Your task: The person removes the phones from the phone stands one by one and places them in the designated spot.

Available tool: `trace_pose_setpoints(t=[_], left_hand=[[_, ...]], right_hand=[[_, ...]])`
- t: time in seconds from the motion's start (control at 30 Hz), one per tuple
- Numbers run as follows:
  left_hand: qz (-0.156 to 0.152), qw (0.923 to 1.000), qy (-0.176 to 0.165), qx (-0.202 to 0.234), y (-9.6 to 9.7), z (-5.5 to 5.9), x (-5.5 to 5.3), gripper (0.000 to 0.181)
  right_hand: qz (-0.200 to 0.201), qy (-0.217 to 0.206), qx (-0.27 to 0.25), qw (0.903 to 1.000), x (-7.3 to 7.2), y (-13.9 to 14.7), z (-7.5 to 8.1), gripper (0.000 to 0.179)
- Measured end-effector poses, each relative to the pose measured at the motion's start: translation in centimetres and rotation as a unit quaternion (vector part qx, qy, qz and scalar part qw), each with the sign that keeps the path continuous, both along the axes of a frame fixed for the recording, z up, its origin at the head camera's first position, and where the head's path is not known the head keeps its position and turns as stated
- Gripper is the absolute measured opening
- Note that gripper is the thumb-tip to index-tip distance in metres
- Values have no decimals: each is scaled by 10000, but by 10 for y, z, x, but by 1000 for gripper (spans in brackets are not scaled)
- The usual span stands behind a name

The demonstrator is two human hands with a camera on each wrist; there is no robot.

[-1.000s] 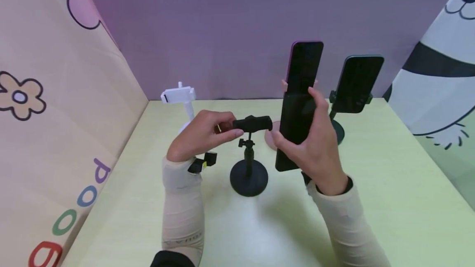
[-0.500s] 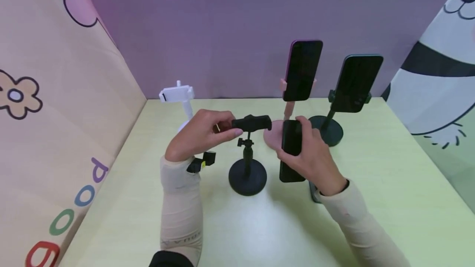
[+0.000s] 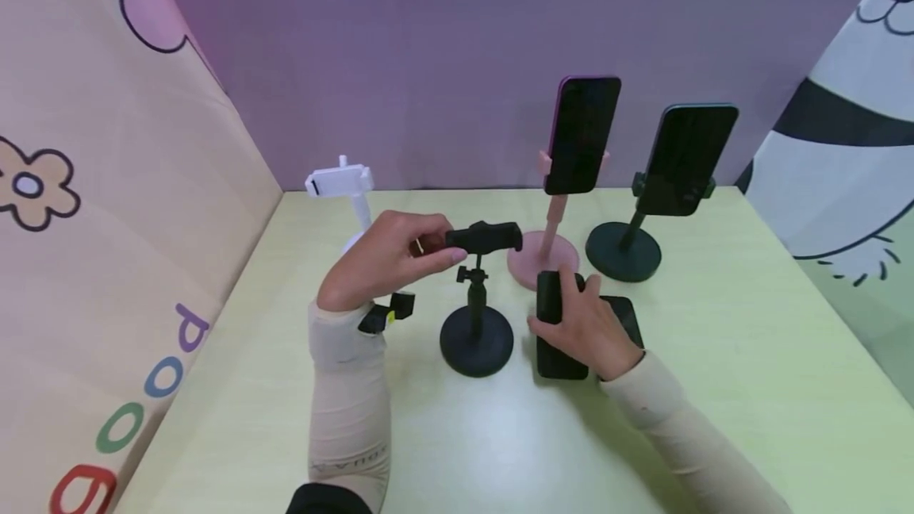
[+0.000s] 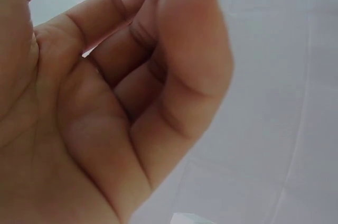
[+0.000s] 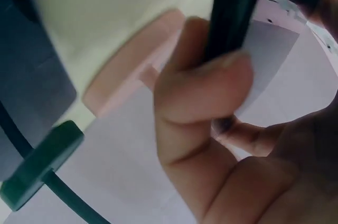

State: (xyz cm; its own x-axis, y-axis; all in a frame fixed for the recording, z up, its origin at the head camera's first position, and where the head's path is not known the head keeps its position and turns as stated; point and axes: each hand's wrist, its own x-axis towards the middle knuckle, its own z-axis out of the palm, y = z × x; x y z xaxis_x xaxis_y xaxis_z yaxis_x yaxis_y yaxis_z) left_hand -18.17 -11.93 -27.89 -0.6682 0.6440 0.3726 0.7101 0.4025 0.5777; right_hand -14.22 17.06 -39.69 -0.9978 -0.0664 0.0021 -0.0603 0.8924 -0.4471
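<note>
My left hand [image 3: 389, 260] pinches the left end of the black clamp head on a phone stand [image 3: 477, 339]. In the left wrist view its curled fingers [image 4: 195, 39] fill most of the picture, and the clamp is nearly hidden. My right hand [image 3: 589, 327] grips a black phone [image 3: 560, 359] low over the table, right of that stand. The right wrist view shows a finger and the thumb around the phone's dark edge [image 5: 232, 18]. Beside it, a second dark phone [image 3: 624, 312] lies on the table, partly covered by the right hand.
Behind the right hand stand a pink phone stand [image 3: 553, 216] and a dark green one [image 3: 624, 252]. Each holds an upright phone. A white phone stand [image 3: 341, 181] is at the back left, partly behind the left hand. Printed cloth walls border the pale table [image 3: 457, 450].
My right hand has lowered the black phone from in front of the pink stand down to near the table. The second dark phone has come into view. My left hand keeps its place on the clamp.
</note>
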Motion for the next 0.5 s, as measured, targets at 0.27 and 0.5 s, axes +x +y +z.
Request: trace_pose_setpoints(t=[0.27,0.5], left_hand=[[-25,10000,10,80,1,1,0,16],[-3,10000,-29,29,2,1,0,15]], right_hand=[[133,94,400,9991,2,-3,-17,80],[104,-188,1079,9939,3,-3,-18,93]])
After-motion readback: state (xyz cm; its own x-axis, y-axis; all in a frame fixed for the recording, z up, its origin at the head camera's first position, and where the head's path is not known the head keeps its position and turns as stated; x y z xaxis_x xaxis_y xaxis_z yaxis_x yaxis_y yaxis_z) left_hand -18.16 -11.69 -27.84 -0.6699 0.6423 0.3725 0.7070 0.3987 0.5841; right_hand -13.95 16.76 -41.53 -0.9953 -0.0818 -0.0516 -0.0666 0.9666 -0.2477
